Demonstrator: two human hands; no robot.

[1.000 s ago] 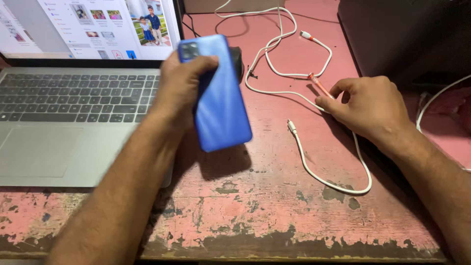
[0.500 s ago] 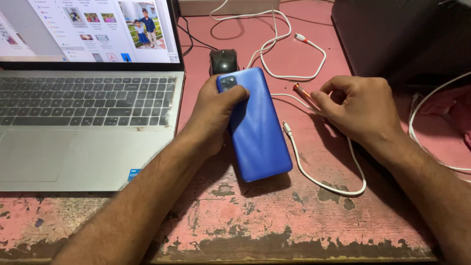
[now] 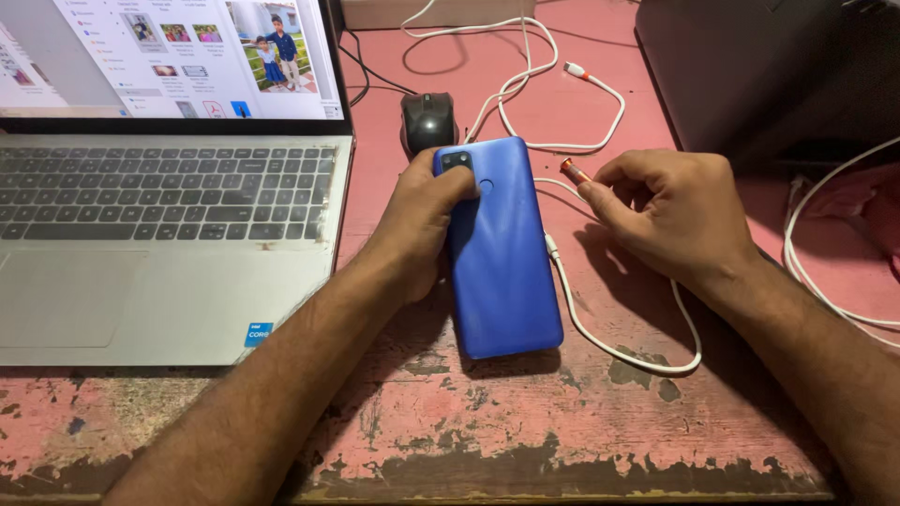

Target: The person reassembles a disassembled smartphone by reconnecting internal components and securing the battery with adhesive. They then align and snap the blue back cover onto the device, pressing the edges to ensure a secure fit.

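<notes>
Head view is showing a blue phone [image 3: 502, 253] lying face down on the pink, worn counter [image 3: 562, 422], just to the right of an open laptop [image 3: 169, 244]. The phone is being gripped by the left hand [image 3: 422, 225] along its left edge, with the thumb curled over the far corner beside the camera block; the hand is closed around that side. A thin white cable [image 3: 609, 337] is being pinched near its orange-tipped plug [image 3: 574, 171] by the right hand [image 3: 670, 215], finger and thumb pressed together, the other fingers folded. The plug is being held just to the right of the far end of the phone, not touching it.

The phone is judged to be stiff, flat and rather light, with a glossy back that is probably slippery, and fragile on the hidden screen side; it is best taken by its two long edges. The cable is judged to be soft and limp, so it is better held at the rigid plug. A black mouse [image 3: 428, 120] is lying beyond the phone, close to it.
</notes>
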